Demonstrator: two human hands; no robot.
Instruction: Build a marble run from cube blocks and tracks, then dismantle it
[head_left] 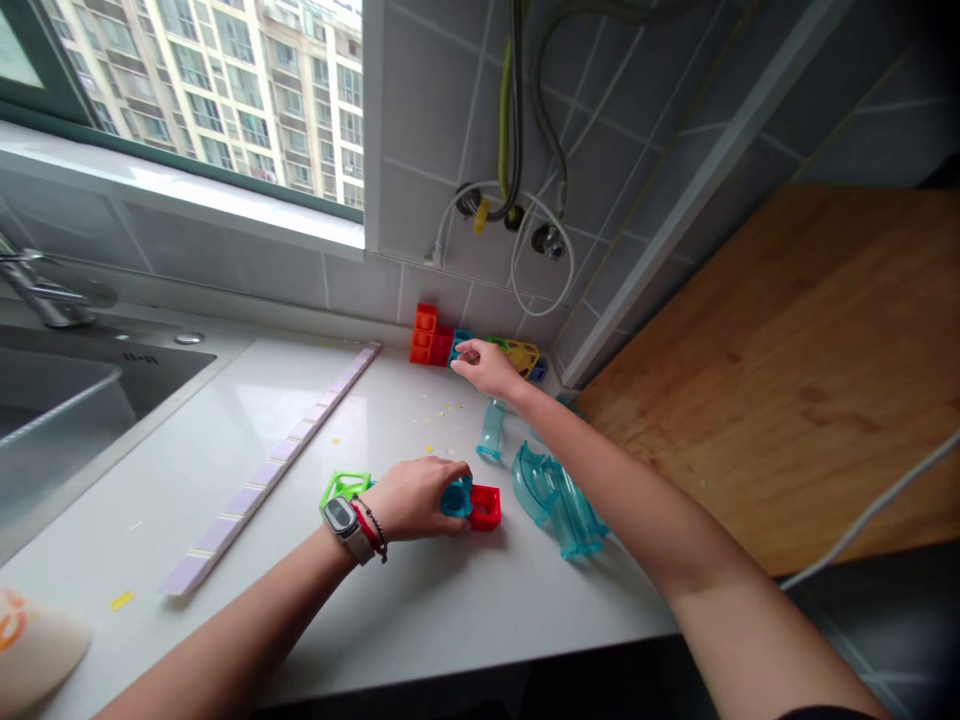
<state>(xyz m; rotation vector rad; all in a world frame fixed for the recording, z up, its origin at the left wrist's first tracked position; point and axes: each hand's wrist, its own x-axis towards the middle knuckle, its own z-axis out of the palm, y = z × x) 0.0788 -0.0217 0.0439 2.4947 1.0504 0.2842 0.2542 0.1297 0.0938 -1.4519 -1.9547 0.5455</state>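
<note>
head | left hand pinches blue block on tabletop, touching red block | right hand fingertips on far block beside orange stack at wall, grip unclear | clear tubes between the arms | sink marking too blurred to read

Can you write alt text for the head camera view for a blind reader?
The left hand grips blue and red blocks on a white counter; the right hand touches a blue block beside orange blocks. Clear teal tubes lie between.
</note>
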